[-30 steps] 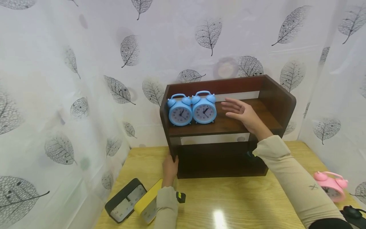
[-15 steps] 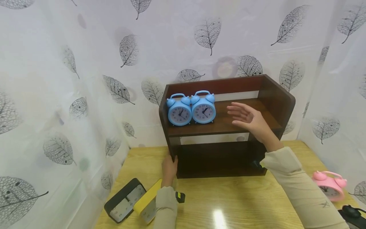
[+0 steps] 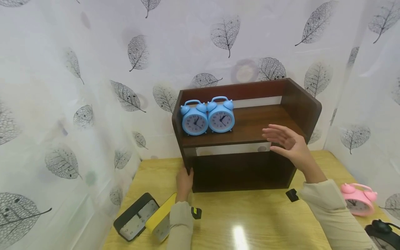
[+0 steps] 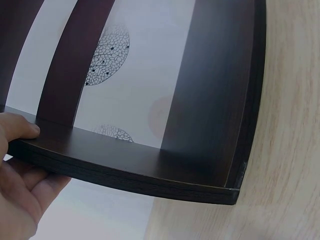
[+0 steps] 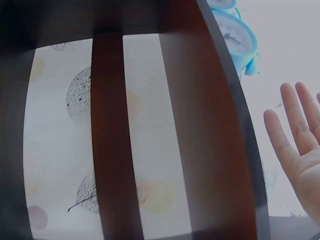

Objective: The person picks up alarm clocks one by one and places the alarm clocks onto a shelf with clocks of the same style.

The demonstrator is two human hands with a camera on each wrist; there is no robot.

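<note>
A dark brown two-tier shelf (image 3: pixel 250 171) stands on the table. Two light blue twin-bell alarm clocks (image 3: pixel 195 124) sit side by side at the left end of its upper board. My left hand (image 3: pixel 184 182) grips the shelf's left side panel; in the left wrist view the thumb (image 4: pixel 22 127) lies on the inner face and the fingers (image 4: pixel 47 190) curl under the outer edge. My right hand (image 3: pixel 289 147) is held up in front of the shelf's right half, fingers spread and holding nothing. The right wrist view shows its palm (image 5: pixel 310 170) beside the shelf's edge.
A black rectangular clock (image 3: pixel 135 217) and a yellow one (image 3: pixel 160 218) lie at the table's left front. At the right are a pink twin-bell clock (image 3: pixel 357 201) and a black twin-bell clock (image 3: pixel 382 232). A leaf-patterned curtain (image 3: pixel 225 34) hangs behind.
My right hand has drawn back from beside the blue clocks, moving right and toward me. My left hand keeps its grip on the side panel, and the clocks stay in place.
</note>
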